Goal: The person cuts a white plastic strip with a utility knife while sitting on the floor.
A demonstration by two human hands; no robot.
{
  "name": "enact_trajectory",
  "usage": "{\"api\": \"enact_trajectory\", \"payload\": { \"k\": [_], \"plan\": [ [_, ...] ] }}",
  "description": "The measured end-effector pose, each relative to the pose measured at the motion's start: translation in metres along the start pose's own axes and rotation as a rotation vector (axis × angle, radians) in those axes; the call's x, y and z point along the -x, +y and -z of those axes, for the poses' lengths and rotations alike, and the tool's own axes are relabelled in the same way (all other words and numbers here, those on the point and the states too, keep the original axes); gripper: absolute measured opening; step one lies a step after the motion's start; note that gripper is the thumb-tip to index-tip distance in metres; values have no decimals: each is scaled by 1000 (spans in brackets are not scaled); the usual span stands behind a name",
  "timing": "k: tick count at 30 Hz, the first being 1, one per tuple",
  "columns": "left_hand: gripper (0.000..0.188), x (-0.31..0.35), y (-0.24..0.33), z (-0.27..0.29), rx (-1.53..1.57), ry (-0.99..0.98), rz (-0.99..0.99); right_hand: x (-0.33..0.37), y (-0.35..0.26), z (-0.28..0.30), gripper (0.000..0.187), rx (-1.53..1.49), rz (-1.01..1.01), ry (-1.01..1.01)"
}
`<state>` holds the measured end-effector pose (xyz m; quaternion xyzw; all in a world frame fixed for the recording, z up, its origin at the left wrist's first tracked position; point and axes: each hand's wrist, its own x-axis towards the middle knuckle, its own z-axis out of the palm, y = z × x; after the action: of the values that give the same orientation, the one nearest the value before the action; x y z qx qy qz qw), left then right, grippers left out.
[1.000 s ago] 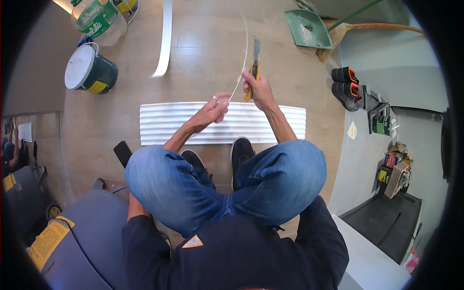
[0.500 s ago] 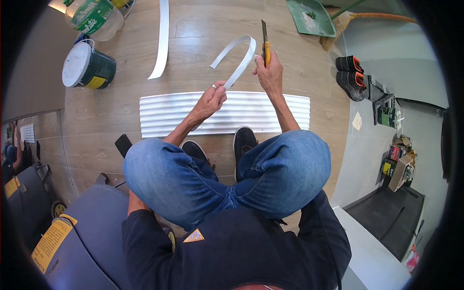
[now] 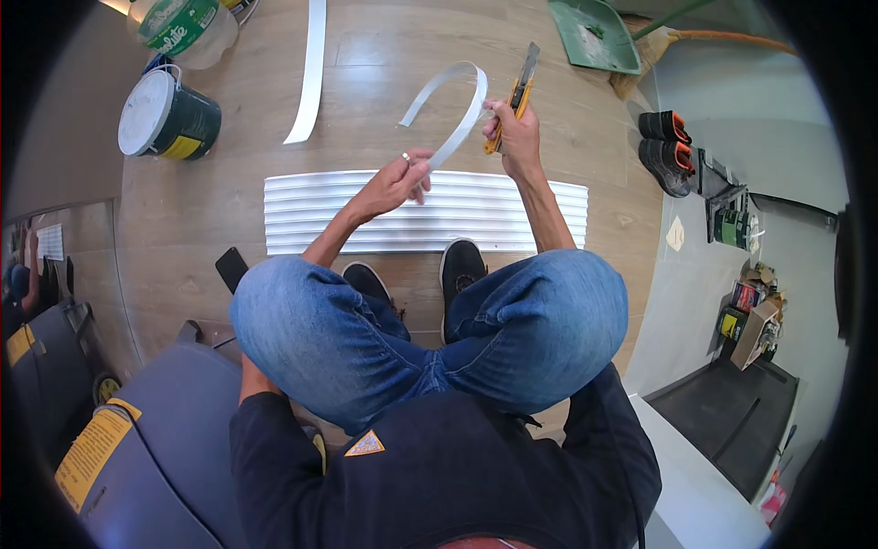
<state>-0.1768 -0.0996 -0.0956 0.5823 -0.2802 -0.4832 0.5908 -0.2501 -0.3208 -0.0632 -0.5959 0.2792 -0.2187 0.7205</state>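
A narrow white flexible strip (image 3: 459, 136) curls up and over in a loop. My left hand (image 3: 395, 186) pinches its near end between thumb and fingers, above a ribbed white panel (image 3: 485, 216) lying on the floor. In my right hand (image 3: 516, 137) is a yellow utility knife (image 3: 520, 94), its blade out and pointing up and away. The fingertips of that hand are right beside the strip's curve; whether they grip its edge or a thin film there, I cannot tell. Another white strip (image 3: 312, 73) lies on the floor farther off.
At the far left stand a lidded dark bucket (image 3: 190, 123) and a large plastic bottle (image 3: 206, 41). A phone (image 3: 232, 265) lies left of my knee. At the far right are a green dustpan (image 3: 594, 41), a broom (image 3: 645, 55) and dark shoes (image 3: 666, 163). A grey case (image 3: 183, 403) sits close on the left.
The knife has tilted in my right hand, its blade now leaning to the right. My right hand has shifted slightly right; the left fingers have loosened a little on the strip.
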Motion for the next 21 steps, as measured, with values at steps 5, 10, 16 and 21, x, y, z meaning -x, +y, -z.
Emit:
{"api": "enact_trajectory", "payload": {
  "k": [5,10,16,21],
  "plan": [
    [45,-28,5,-1,134,80,-96,20,3,-28,7,134,147,-98],
    [24,-32,20,3,111,128,-122,32,8,-48,8,120,102,-219],
    [18,-32,31,11,-200,302,-230,30,-3,-40,11,-147,-103,-217],
    [16,-50,24,36,-257,562,-216,34,-25,-35,11,-299,-196,-246]
  ]
}}
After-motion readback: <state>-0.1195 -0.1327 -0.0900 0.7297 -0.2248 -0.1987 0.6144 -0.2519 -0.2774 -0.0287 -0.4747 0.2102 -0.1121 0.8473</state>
